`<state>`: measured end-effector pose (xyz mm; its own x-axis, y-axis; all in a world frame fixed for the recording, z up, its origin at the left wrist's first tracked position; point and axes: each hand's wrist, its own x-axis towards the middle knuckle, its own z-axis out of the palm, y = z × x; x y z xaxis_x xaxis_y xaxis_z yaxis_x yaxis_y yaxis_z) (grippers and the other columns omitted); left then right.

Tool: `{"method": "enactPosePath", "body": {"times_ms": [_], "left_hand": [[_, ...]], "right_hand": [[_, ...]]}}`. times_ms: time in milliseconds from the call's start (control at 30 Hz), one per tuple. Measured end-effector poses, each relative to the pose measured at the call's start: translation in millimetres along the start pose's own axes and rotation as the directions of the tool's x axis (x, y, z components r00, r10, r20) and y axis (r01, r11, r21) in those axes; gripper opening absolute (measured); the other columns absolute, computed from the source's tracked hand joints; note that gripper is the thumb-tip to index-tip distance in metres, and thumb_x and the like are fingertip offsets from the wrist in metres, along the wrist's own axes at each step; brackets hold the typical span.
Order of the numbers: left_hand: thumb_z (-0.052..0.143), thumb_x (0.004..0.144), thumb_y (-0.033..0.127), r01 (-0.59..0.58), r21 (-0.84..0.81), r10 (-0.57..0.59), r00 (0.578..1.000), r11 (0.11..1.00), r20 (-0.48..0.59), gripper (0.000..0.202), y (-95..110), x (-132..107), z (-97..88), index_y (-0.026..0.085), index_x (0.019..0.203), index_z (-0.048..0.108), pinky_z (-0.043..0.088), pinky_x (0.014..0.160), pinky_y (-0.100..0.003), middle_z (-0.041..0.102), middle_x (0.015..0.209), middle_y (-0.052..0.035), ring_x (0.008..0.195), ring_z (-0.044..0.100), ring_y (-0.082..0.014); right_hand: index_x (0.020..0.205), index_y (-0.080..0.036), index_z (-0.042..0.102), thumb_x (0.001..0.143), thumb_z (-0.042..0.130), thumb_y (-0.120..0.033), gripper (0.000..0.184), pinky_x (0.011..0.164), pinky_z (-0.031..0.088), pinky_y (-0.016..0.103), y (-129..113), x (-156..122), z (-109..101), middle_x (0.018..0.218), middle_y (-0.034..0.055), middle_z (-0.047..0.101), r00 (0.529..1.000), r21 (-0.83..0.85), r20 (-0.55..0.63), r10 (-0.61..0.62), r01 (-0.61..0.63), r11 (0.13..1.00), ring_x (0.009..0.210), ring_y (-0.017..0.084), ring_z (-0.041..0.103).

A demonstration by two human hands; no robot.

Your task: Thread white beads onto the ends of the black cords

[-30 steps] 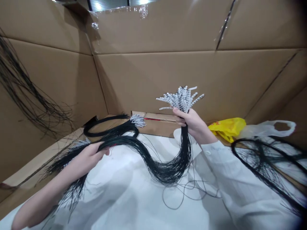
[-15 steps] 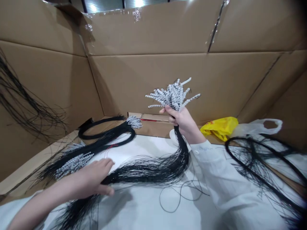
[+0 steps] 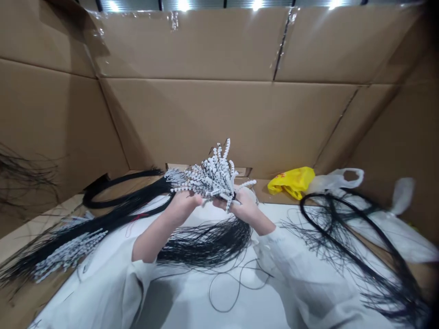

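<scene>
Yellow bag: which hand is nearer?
Right. The right hand is left of the yellow bag; the left hand is farther left. Neither touches it.

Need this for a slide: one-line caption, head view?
Right hand holds a black strand bundle near its white beaded ends, left hand close beside them, over a white surface.

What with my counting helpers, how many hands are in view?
2: the left hand and the right hand, both below the white beads, which partly hide them. No others show.
</scene>
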<state>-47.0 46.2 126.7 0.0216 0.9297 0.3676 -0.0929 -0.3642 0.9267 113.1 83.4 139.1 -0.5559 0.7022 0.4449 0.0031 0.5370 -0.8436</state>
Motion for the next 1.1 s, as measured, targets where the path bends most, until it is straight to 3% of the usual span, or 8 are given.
{"method": "enactPosePath", "body": {"times_ms": [133, 300, 467, 533, 633, 767, 933, 1100], "left_hand": [[0.044, 0.069, 0.072, -0.009, -0.155, 0.001, 0.999, 0.988, -0.052, 0.073, 12.4, -2.4, 6.0, 0.027, 0.127, 0.041, 0.048, 0.086, -0.039, 0.055, 0.124, -0.0072, 0.109, 0.054, -0.0262], [0.039, 0.085, 0.051, -0.073, -0.039, 0.064, 0.981, 0.997, -0.181, 0.046, 10.9, -2.9, 26.7, 0.024, 0.122, 0.047, 0.045, 0.090, -0.034, 0.051, 0.129, -0.0068, 0.113, 0.051, -0.0217], [0.035, 0.084, 0.056, 0.090, 0.198, -0.090, 0.996, 0.976, -0.010, 0.060, 33.9, -0.6, -7.5, 0.022, 0.133, 0.037, 0.044, 0.089, -0.039, 0.054, 0.124, -0.0133, 0.108, 0.054, -0.0242], [0.041, 0.083, 0.053, -0.037, 0.403, 0.104, 0.984, 0.914, -0.144, 0.061, 56.1, 2.7, -19.1, 0.024, 0.136, 0.032, 0.043, 0.088, -0.035, 0.054, 0.123, -0.0128, 0.103, 0.056, -0.0217], [0.041, 0.086, 0.046, -0.174, 0.685, 0.232, 0.973, 0.708, 0.008, 0.046, 85.5, 13.9, -15.4, 0.023, 0.125, 0.049, 0.043, 0.082, -0.031, 0.062, 0.107, -0.0083, 0.092, 0.058, -0.0189], [0.045, 0.084, 0.037, -0.212, 0.801, 0.095, 0.977, 0.560, 0.192, 0.034, 98.1, 37.7, 4.1, 0.022, 0.109, 0.062, 0.043, 0.072, -0.027, 0.066, 0.092, -0.0042, 0.080, 0.058, -0.0168], [0.054, 0.075, 0.027, -0.158, 0.805, 0.009, 0.982, 0.572, 0.186, 0.018, 95.8, 52.9, 2.4, 0.017, 0.082, 0.067, 0.038, 0.055, -0.025, 0.060, 0.066, -0.0034, 0.059, 0.052, -0.0137], [0.055, 0.073, 0.025, -0.162, 0.841, 0.190, 0.979, 0.515, 0.072, 0.015, 100.9, 46.5, -2.0, 0.016, 0.082, 0.063, 0.037, 0.057, -0.024, 0.059, 0.069, -0.0025, 0.060, 0.050, -0.0122]], "right_hand": [[0.085, -0.017, 0.064, 0.063, 0.068, -0.027, 0.024, 0.079, 0.047, 0.032, 6.9, -1.6, -2.5, 0.090, 0.0031, 0.067, 1.000, -0.007, 0.015, 0.008, -0.008, 1.000, 0.087, 0.020, 0.059], [0.083, -0.018, 0.066, 0.060, 0.071, -0.022, 0.024, 0.076, 0.049, 0.032, 12.6, -0.8, -1.6, 0.087, 0.0019, 0.067, 0.996, -0.066, 0.060, 0.071, -0.067, 0.996, 0.086, 0.022, 0.060], [0.093, -0.016, 0.066, 0.064, 0.068, -0.021, 0.029, 0.083, 0.047, 0.033, 9.1, -2.9, -5.3, 0.096, 0.0032, 0.067, 0.998, -0.055, 0.035, 0.045, -0.043, 0.998, 0.091, 0.021, 0.060], [0.093, -0.017, 0.066, 0.066, 0.068, -0.021, 0.028, 0.085, 0.046, 0.032, 7.9, -3.6, -4.9, 0.098, 0.0033, 0.067, 0.999, -0.037, 0.040, 0.028, -0.027, 0.999, 0.093, 0.020, 0.060], [0.089, -0.016, 0.066, 0.067, 0.067, -0.024, 0.023, 0.082, 0.047, 0.032, 9.6, -4.7, -1.6, 0.094, 0.0033, 0.067, 0.997, -0.049, 0.074, 0.017, -0.013, 0.999, 0.089, 0.021, 0.060], [0.086, -0.014, 0.065, 0.068, 0.067, -0.028, 0.023, 0.075, 0.047, 0.032, 13.8, -6.7, 3.3, 0.086, 0.0037, 0.066, 0.992, -0.026, 0.128, 0.002, 0.001, 1.000, 0.082, 0.021, 0.059], [0.083, -0.013, 0.065, 0.065, 0.068, -0.028, 0.024, 0.072, 0.046, 0.030, 14.7, -6.0, 3.5, 0.083, 0.0025, 0.066, 0.991, -0.003, 0.124, 0.044, -0.044, 0.999, 0.078, 0.020, 0.058], [0.087, -0.015, 0.064, 0.063, 0.068, -0.025, 0.027, 0.074, 0.045, 0.026, 13.9, -0.6, -1.4, 0.087, 0.0008, 0.066, 0.993, 0.016, 0.082, 0.081, -0.083, 0.996, 0.080, 0.018, 0.058]]}}
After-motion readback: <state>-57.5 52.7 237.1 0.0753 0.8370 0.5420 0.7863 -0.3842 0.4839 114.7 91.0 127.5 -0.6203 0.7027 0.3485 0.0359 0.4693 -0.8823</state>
